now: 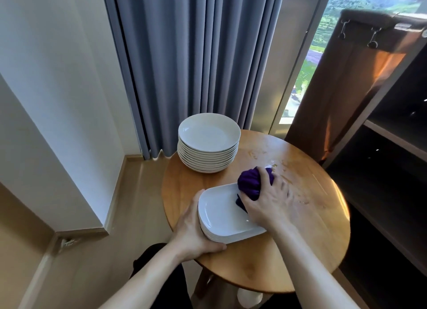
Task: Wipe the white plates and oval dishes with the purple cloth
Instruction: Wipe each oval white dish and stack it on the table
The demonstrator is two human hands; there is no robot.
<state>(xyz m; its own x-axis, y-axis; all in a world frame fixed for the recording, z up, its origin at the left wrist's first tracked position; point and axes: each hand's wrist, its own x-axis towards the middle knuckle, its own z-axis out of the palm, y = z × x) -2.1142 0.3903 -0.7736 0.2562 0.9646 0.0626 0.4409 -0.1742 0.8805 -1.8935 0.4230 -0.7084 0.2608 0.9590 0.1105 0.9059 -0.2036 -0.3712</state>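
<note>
While the left hand (194,230) grips the stack of dishes (221,216) from its left end, the right hand (265,204) bears down on the top dish with the cloth (250,181). The left fingers (201,192) are curled round the far side of the stack, and the thumb lies along its near side, low against the surface (288,251). The right fingers (265,174) are spread and curled over the cloth, which is bunched into a purple ball. It rests on the far right end of the top dish, and part of it hangs past the rim.

The dishes are white, shallow and stacked several deep. They sit by the near left edge of the round wooden surface, and the right end of the stack reaches towards the middle. The plates (208,133), round and white, stand in a taller stack at the far left edge, apart from the dishes and with neither hand on them. Pale smears (277,167) catch the light on the wood just beyond the cloth, towards the right edge.

A grey curtain (196,54) hangs behind the plates. To its right a window (323,54) shows green land outside. A dark shelf unit (392,147) stands along the right side of the surface. Both forearms are bare.
</note>
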